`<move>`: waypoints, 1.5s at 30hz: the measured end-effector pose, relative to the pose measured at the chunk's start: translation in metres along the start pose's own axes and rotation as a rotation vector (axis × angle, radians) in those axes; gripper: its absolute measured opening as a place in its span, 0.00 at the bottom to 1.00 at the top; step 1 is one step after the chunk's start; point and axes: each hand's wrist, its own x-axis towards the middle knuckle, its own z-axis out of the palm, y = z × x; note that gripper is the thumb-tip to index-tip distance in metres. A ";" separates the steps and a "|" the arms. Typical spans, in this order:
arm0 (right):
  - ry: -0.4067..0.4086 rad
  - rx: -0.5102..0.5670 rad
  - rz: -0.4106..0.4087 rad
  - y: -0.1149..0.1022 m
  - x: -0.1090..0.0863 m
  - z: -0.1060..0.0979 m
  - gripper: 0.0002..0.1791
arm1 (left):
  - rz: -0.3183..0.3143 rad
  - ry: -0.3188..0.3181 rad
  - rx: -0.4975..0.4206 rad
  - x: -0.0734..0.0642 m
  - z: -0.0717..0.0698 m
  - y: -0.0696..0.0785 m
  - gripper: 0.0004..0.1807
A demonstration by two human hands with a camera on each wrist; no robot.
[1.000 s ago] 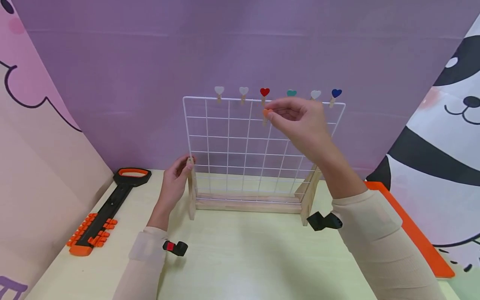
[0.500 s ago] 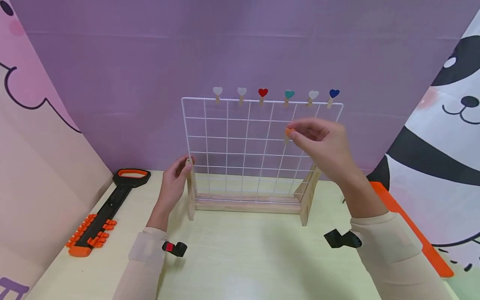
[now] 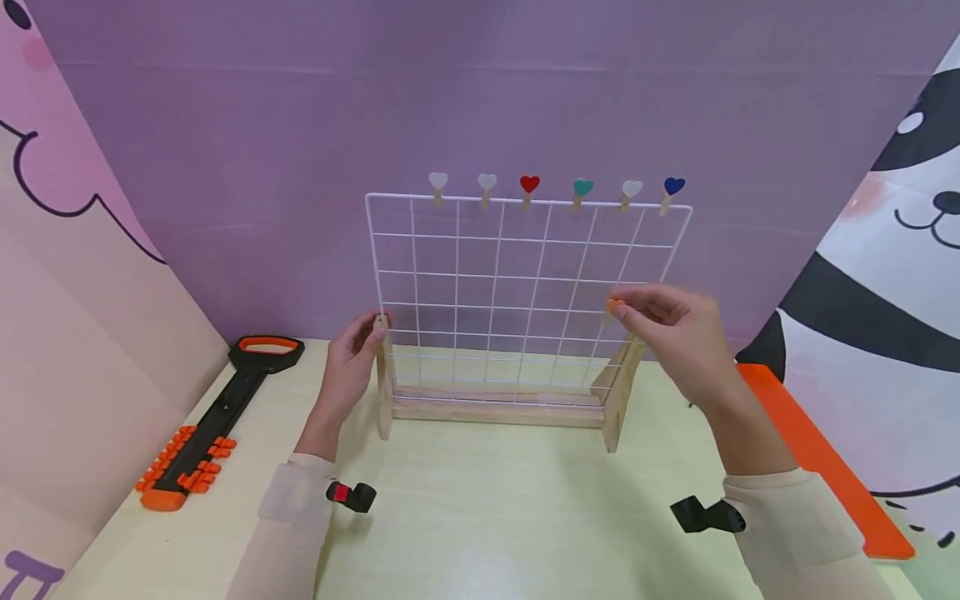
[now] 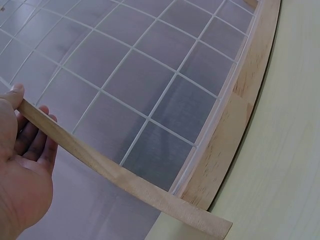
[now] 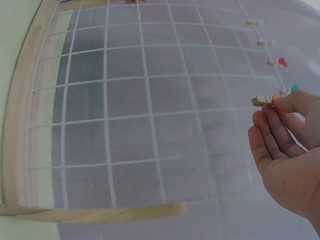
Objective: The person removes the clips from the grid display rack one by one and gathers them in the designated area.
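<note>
Head view: along the left edge of the worktop [image 3: 480, 508], a black-and-orange rack [image 3: 219, 415] is laid flat, well apart from the work. Nearer the back edge, the left hand [image 3: 350, 354] is closed round the upper end of the left wooden upright [image 3: 384, 392], thumb in front, fingers behind. By judgement, this hold should be made firm enough to steady the stand, without the upright being pushed sideways.

Between the uprights, a white wire grid [image 3: 496, 276] is carried. On its top rail [image 3: 462, 198], from left to right, are seated two white heart clips [image 3: 438, 181], a red heart clip [image 3: 529, 184], a teal heart clip [image 3: 582, 187], a third white heart clip [image 3: 632, 189] and, by the upper right corner, a blue heart clip [image 3: 673, 186].

Below the rail, toward the right side of the grid, an orange heart clip [image 3: 615, 305] is pinched at its heart end between thumb and fingertips of the right hand [image 3: 686, 337]; no gap is left in the pinch. In the right wrist view, its wooden end [image 5: 261, 101] is pointed clear of the fingers. Contact with the wires cannot be told. Pressure should be applied evenly, since the small clip could be twisted or dropped, and snagging on the wires should be avoided.

Along the right edge, an orange board [image 3: 802, 433] is placed.
</note>
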 end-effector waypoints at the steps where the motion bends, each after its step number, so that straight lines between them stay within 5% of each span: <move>1: 0.000 0.016 0.002 0.004 -0.002 -0.001 0.16 | -0.002 0.000 0.003 0.000 0.000 0.000 0.23; 11: 0.050 0.125 0.047 0.041 -0.032 -0.004 0.15 | 0.000 0.008 -0.001 0.001 -0.001 0.000 0.24; 24: 0.114 -0.085 0.220 0.090 -0.063 -0.009 0.20 | 0.028 0.006 -0.004 0.004 0.001 -0.002 0.25; 37: 0.129 -0.137 0.344 0.130 -0.078 -0.014 0.24 | 0.009 -0.008 -0.003 0.000 0.001 -0.001 0.25; 45: 0.071 -0.107 0.342 0.153 -0.081 -0.018 0.24 | 0.034 0.010 -0.009 0.002 0.001 -0.004 0.23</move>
